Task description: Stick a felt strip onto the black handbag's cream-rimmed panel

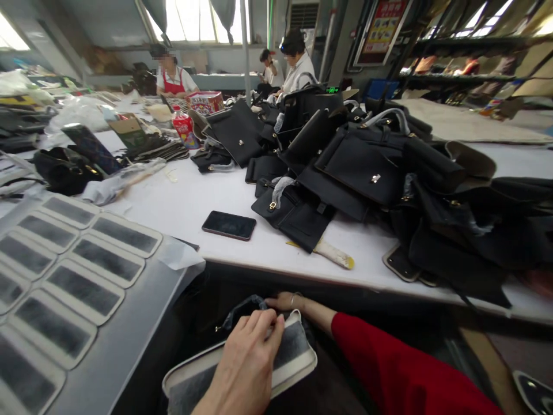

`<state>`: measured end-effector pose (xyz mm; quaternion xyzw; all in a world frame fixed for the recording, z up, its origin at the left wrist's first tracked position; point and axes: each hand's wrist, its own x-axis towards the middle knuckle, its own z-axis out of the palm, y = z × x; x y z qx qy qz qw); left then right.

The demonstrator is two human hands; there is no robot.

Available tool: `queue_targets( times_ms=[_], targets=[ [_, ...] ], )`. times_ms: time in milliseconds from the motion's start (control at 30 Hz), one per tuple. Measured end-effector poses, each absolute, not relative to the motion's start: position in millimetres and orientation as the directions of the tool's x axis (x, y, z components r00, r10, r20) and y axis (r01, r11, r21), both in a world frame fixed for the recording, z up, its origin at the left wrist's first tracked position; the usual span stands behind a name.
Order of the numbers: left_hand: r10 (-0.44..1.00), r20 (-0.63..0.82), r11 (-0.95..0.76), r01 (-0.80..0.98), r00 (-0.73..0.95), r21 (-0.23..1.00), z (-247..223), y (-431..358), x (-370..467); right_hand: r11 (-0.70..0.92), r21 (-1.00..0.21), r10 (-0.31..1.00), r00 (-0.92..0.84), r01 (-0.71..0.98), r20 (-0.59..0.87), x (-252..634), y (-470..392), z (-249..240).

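Observation:
Below the table edge, my left hand (248, 360) lies across a rounded rectangular panel (294, 349) with a cream border and a dark grey middle. Its fingers are bent together over the panel's upper edge. The panel is tilted against a black bag (203, 331), whose plastic-wrapped handle (244, 308) rises behind it. Just beyond, my right hand (286, 301), with a bracelet at the wrist and a red sleeve, grips the bag near the handle. Its fingertips are partly hidden. Much of the bag is lost in shadow.
Similar panels (73, 291) lie in rows on a grey board (151, 300) at left. A phone (228, 225) rests on the white table (173, 202). Black bags (358, 167) are heaped at right, beside a yellow-ended tool (332, 253). A red-labelled bottle (184, 129) and co-workers (173, 78) are farther back.

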<state>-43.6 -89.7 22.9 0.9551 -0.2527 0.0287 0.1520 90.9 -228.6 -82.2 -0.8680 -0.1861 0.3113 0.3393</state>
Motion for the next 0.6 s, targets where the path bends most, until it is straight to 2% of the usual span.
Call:
queue_targets(
  times_ms=[133, 300, 433, 600],
  targets=[
    [-0.278, 0.097, -0.824, -0.289, 0.956, 0.487, 38, -74, -50, -0.709, -0.682, 0.614, 0.634, 0.181, -0.471, 110, -207, -44],
    [-0.077, 0.068, -0.829, -0.102, 0.995, 0.55, 50, -53, -58, -0.677, -0.635, 0.723, 0.499, 0.372, -0.478, 95, -175, -1],
    [-0.059, 0.051, -0.84, -0.077, 0.997, 0.537, 47, -49, -64, -0.622, -0.529, 0.78, 0.4, 0.577, -0.481, 83, -161, 8],
    [-0.115, 0.121, -0.852, -0.16, 0.986, 0.498, 35, -49, -73, -0.446, -0.405, 0.86, 0.256, 0.798, -0.441, 71, -162, 13]
  ],
)
